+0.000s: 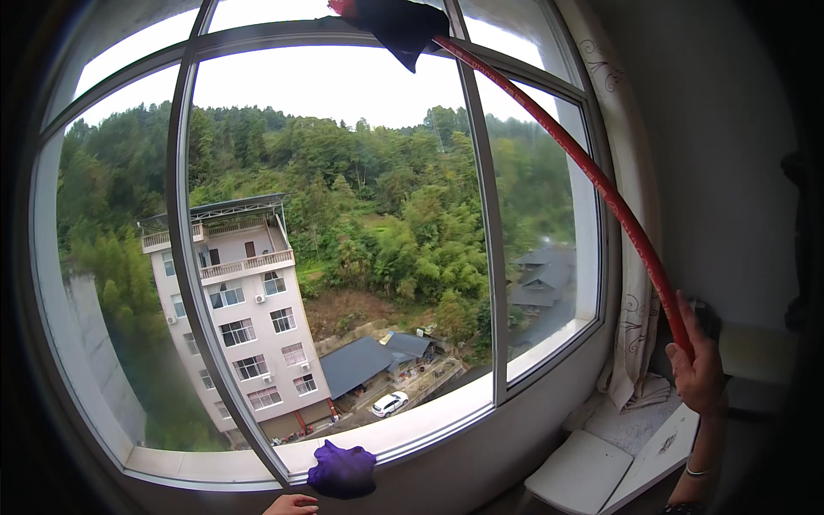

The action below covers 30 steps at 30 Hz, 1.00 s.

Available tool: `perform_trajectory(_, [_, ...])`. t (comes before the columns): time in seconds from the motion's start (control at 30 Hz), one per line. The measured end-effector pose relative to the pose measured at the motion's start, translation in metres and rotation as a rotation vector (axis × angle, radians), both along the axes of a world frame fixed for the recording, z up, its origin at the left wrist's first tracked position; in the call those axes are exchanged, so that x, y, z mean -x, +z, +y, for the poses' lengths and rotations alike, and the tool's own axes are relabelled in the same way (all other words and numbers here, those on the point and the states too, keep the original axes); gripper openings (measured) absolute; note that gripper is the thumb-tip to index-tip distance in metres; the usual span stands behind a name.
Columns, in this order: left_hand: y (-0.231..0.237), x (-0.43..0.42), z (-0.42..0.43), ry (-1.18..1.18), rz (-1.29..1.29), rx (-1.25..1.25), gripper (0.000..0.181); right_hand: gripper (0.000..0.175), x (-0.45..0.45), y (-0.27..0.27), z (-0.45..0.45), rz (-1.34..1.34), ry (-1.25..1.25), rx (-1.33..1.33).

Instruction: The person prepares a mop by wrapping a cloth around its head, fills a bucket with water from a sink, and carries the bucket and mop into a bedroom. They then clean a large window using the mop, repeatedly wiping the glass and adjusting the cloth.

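My right hand grips the lower end of a long red pole that bears writing. The pole looks bent and slants up to the left across the window. At its top hangs a dark cloth, which overlaps the upper crossbar of the window frame. A bit of red shows beside this cloth at the picture's top edge. Low in the view, my left hand is only partly visible, just below and left of a crumpled purple cloth. That cloth lies over the window's bottom track.
A patterned curtain hangs at the window's right side. Beneath it stand white furniture panels close to the wall. The middle of the window is a wide opening or clear pane high above a white car and a multi-storey building.
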<state>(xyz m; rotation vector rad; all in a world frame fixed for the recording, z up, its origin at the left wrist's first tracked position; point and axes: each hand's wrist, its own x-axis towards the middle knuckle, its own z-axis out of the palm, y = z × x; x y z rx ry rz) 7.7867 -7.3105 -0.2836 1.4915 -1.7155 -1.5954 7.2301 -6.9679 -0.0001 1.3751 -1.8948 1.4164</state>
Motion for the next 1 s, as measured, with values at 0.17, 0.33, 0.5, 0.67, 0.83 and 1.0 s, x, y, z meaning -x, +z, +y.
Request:
perform_trajectory(0.17, [-0.015,0.02,-0.016,-0.039,0.038,-0.009,0.041,0.06,-0.005,0.058,0.038,0.006,0.019,0.003])
perform_trajectory(0.33, [-0.03,0.029,-0.006,0.017,0.087,-0.011,0.04,0.054,0.03,0.145,-0.069,0.014,0.15,0.059])
perform_trajectory(0.5, [-0.057,0.003,0.025,0.221,0.137,0.04,0.039,0.049,0.038,0.295,-0.194,0.178,0.161,0.263])
perform_trajectory(0.67, [-0.116,-0.043,0.086,0.563,0.316,-0.069,0.041,0.053,-0.002,0.399,-0.278,0.161,0.071,0.335])
perform_trajectory(0.83, [-0.146,-0.048,0.118,0.627,0.249,-0.149,0.046,0.056,0.045,0.368,-0.296,0.154,0.135,0.305])
perform_trajectory(1.0, [-0.097,-0.031,0.076,0.509,0.27,-0.137,0.045,0.057,0.11,0.188,-0.248,0.119,0.196,0.244])
